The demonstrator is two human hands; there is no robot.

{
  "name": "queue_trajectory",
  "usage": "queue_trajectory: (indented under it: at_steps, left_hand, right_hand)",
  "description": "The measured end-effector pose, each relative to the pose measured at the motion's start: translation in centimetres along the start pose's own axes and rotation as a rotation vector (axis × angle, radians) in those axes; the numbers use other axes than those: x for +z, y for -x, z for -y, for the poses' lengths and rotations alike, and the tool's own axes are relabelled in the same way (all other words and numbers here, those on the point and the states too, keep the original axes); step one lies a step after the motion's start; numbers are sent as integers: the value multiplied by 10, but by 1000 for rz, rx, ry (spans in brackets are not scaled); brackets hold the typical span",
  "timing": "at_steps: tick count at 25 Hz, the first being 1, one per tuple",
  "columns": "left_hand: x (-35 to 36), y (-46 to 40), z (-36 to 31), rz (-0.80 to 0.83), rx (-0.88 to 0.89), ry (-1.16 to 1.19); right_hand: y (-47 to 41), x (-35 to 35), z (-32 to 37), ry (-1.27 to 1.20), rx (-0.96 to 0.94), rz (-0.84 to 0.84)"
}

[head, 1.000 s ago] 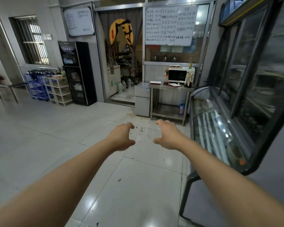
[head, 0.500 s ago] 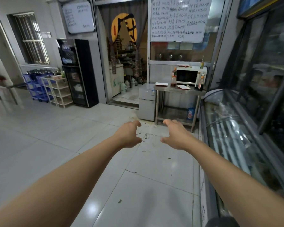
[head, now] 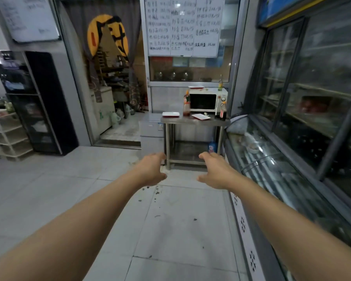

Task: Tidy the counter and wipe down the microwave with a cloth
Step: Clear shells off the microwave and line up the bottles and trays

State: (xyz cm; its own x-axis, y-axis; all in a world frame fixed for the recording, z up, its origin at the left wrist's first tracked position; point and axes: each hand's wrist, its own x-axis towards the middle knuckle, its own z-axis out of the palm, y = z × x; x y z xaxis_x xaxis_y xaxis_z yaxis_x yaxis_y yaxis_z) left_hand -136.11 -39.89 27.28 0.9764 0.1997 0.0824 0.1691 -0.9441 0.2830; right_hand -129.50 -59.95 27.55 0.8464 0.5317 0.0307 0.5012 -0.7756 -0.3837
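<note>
the person is drawing closer than a second ago, left hand [head: 152, 171] and right hand [head: 214, 173] loosely spread and holding nothing, nearing the white boxy microwave [head: 208, 100] at the steel counter's [head: 195, 120] back right corner, no wiping begun.

Dim, cool indoor light, glare on the glass display case [head: 276, 159] – wide-angle bending at edges, slight blur
</note>
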Motion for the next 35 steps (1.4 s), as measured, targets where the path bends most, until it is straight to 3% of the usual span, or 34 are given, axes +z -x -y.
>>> queue_trajectory:
  at_steps: [8, 22, 35]
  left_hand:
    - [4, -175, 21, 28, 73, 32]
    - [30, -486, 16, 46, -54, 85]
    - [35, -806, 84, 22, 120, 112]
  right_hand:
    - [-161, -9, -37, 33, 59, -15]
    - [-473, -53, -159, 7, -18, 5]
    - [-749, -67, -214, -9, 136, -150]
